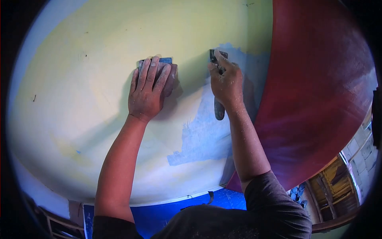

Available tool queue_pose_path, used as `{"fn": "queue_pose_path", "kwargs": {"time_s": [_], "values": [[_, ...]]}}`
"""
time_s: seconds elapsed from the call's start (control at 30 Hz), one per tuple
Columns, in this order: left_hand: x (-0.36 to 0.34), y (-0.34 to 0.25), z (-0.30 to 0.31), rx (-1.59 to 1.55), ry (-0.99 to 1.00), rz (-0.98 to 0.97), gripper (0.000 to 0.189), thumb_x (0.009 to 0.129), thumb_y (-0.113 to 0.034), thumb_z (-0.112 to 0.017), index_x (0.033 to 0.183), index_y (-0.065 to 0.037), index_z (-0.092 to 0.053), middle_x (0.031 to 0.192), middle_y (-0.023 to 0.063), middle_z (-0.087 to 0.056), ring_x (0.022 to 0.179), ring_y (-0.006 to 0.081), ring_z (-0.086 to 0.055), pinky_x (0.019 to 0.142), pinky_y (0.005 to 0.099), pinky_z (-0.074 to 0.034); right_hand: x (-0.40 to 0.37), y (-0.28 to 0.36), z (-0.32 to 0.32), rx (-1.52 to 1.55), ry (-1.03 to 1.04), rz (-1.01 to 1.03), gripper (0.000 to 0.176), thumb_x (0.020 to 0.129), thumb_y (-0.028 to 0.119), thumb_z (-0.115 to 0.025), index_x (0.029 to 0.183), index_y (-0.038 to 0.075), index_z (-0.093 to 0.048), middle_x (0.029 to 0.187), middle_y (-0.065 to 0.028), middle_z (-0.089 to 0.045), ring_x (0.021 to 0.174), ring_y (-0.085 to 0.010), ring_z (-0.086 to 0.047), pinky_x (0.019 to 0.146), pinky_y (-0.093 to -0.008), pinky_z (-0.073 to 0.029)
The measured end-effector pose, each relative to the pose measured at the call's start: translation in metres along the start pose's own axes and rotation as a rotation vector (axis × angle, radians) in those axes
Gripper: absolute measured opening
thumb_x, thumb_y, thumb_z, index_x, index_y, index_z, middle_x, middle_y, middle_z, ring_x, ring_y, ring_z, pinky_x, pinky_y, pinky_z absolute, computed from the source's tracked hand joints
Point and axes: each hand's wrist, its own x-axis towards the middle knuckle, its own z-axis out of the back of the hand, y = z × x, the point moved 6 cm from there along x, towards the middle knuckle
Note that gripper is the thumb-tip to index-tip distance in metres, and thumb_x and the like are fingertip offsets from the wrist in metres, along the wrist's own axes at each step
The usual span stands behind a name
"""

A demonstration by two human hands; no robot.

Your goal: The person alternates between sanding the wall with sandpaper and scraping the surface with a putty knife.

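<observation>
My left hand [147, 93] has its fingers laid over a flat, dark brownish plate [171, 77] with a blue upper edge, held in front of the yellowish wall [95, 99]; its thumb is hidden. To the right, my right hand [227, 81] grips a putty knife [219, 110]. The handle points down below the fist, and the dark blade end touches or nearly touches the wall. Around and below the knife, a grey-blue patch [203, 133] spreads over the wall.
A dark red panel or cloth [314, 91] fills the right side. Below the wall lies a blue surface [227, 200]. Wooden framing [332, 191] shows at lower right. Small nails or hooks [34, 98] stick out of the wall at left.
</observation>
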Motion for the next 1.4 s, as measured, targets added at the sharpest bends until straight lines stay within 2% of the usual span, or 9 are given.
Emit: {"fn": "queue_pose_path", "kwargs": {"time_s": [0.1,0.2,0.3,0.4,0.6,0.8,0.9,1.1,1.4], "values": [[0.000,0.000,0.000,0.018,0.011,0.000,0.060,0.102,-0.015,-0.057,0.162,-0.026,-0.058,0.177,0.0099,-0.040,0.164,0.0333,-0.037,0.131,0.0571,-0.031,0.003,-0.007,-0.001,0.077,-0.017,-0.012,0.048,0.100,0.010,-0.070,0.146,-0.004,-0.067,0.105,-0.0310,-0.074,0.099,-0.0400,-0.071,0.094,-0.0468,-0.057],[0.000,-0.001,0.001,0.002,-0.012,0.001,0.060,0.102,-0.015,-0.057,0.162,-0.026,-0.058,0.177,0.0101,-0.040,0.164,0.0333,-0.037,0.131,0.0573,-0.031,-0.009,-0.004,0.000,-0.067,-0.053,-0.012,0.048,0.100,0.011,-0.071,0.145,-0.005,-0.067,0.106,-0.0315,-0.075,0.101,-0.0393,-0.071,0.095,-0.0469,-0.057],[0.000,-0.001,-0.001,0.021,-0.012,0.001,0.060,0.103,-0.016,-0.057,0.162,-0.026,-0.058,0.177,0.0103,-0.040,0.164,0.0334,-0.037,0.131,0.0571,-0.031,-0.006,-0.004,0.000,-0.022,-0.070,-0.007,0.047,0.100,0.011,-0.071,0.145,-0.006,-0.068,0.106,-0.0315,-0.075,0.101,-0.0388,-0.071,0.093,-0.0477,-0.056],[0.000,0.000,0.002,0.021,0.006,-0.004,0.060,0.103,-0.016,-0.057,0.162,-0.026,-0.058,0.177,0.0099,-0.041,0.164,0.0332,-0.037,0.131,0.0569,-0.031,0.008,-0.001,0.004,0.092,-0.033,-0.138,0.047,0.101,0.011,-0.070,0.144,-0.006,-0.068,0.104,-0.0310,-0.075,0.104,-0.0389,-0.071,0.094,-0.0483,-0.056],[-0.001,0.000,-0.001,0.015,-0.017,-0.002,0.059,0.105,-0.018,-0.055,0.164,-0.027,-0.055,0.178,0.0092,-0.039,0.164,0.0332,-0.036,0.131,0.0574,-0.030,-0.014,-0.010,0.002,-0.050,-0.077,0.008,0.045,0.100,0.012,-0.071,0.141,-0.006,-0.070,0.096,-0.0278,-0.076,0.098,-0.0408,-0.071,0.091,-0.0480,-0.057],[-0.001,-0.001,0.002,0.029,-0.007,0.001,0.057,0.105,-0.019,-0.056,0.161,-0.026,-0.057,0.176,0.0087,-0.043,0.163,0.0327,-0.039,0.129,0.0566,-0.033,0.009,-0.008,0.009,0.003,-0.025,-0.083,0.046,0.100,0.011,-0.070,0.143,-0.006,-0.069,0.107,-0.0300,-0.076,0.101,-0.0418,-0.070,0.093,-0.0472,-0.057],[-0.001,-0.002,0.002,0.014,-0.031,-0.004,0.057,0.105,-0.019,-0.056,0.162,-0.026,-0.056,0.176,0.0089,-0.042,0.163,0.0327,-0.038,0.129,0.0568,-0.033,-0.005,-0.007,0.009,-0.090,-0.089,0.065,0.047,0.100,0.011,-0.070,0.144,-0.005,-0.068,0.111,-0.0308,-0.076,0.103,-0.0415,-0.069,0.093,-0.0468,-0.057],[-0.002,-0.001,0.000,0.024,0.007,-0.004,0.056,0.107,-0.020,-0.054,0.162,-0.026,-0.057,0.177,0.0102,-0.041,0.164,0.0339,-0.037,0.131,0.0571,-0.030,0.005,-0.014,0.007,-0.016,-0.041,-0.006,0.048,0.101,0.011,-0.070,0.146,-0.005,-0.067,0.117,-0.0295,-0.076,0.106,-0.0422,-0.069,0.094,-0.0476,-0.057],[-0.001,0.000,0.000,0.005,0.035,0.006,0.059,0.105,-0.019,-0.056,0.163,-0.028,-0.056,0.177,0.0100,-0.039,0.164,0.0338,-0.036,0.131,0.0581,-0.030,0.015,-0.005,0.014,-0.028,-0.045,-0.070,0.046,0.100,0.010,-0.068,0.143,-0.007,-0.068,0.106,-0.0321,-0.076,0.103,-0.0439,-0.072,0.093,-0.0489,-0.058]]}}
